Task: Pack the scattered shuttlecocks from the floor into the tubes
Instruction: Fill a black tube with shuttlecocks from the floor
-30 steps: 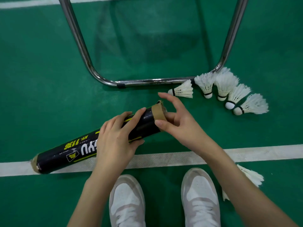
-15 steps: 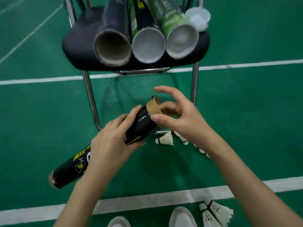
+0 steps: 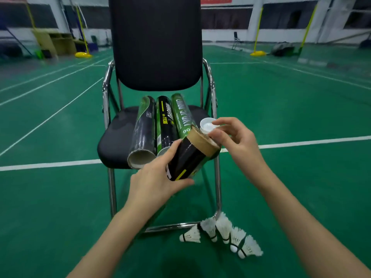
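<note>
Black tube gripped by left hand at frame centre, fingers curled round it, right hand at its cardboard rim, fingertips pinching a white cap, three tubes laid on chair, five shuttlecocks clustered on floor at lower right.

3 tubes on chair; shuttlecocks on floor by chair's front-right leg.

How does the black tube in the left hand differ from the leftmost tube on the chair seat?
The held tube is gripped by the left hand and tilted up off the seat; the leftmost tube lies flat on the chair. The held tube's near end is hidden behind the left hand; the leftmost tube's open mouth faces the camera. Both are dark cardboard cylinders.
</note>
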A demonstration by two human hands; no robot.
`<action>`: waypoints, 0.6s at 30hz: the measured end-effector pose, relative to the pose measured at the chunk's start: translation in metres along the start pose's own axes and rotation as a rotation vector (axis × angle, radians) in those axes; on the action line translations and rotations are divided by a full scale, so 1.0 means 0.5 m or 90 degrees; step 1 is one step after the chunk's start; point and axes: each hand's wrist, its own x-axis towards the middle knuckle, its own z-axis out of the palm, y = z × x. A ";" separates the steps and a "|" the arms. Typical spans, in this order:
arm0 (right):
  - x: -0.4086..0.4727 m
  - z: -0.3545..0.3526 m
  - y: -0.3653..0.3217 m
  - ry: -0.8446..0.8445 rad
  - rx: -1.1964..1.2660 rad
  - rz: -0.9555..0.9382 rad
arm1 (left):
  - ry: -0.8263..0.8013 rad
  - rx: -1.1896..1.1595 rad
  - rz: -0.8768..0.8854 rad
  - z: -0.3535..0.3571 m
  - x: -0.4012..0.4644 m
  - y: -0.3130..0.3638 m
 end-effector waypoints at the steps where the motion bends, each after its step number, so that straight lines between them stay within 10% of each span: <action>1: 0.018 -0.010 0.014 0.027 -0.030 0.003 | 0.000 -0.022 -0.006 0.003 0.010 0.003; 9: 0.161 -0.045 0.186 -0.041 -0.490 0.002 | 0.030 -0.124 -0.064 0.028 0.034 -0.011; 18: 0.201 -0.012 0.262 -0.079 -0.602 0.034 | 0.035 -0.146 -0.081 0.034 0.052 -0.027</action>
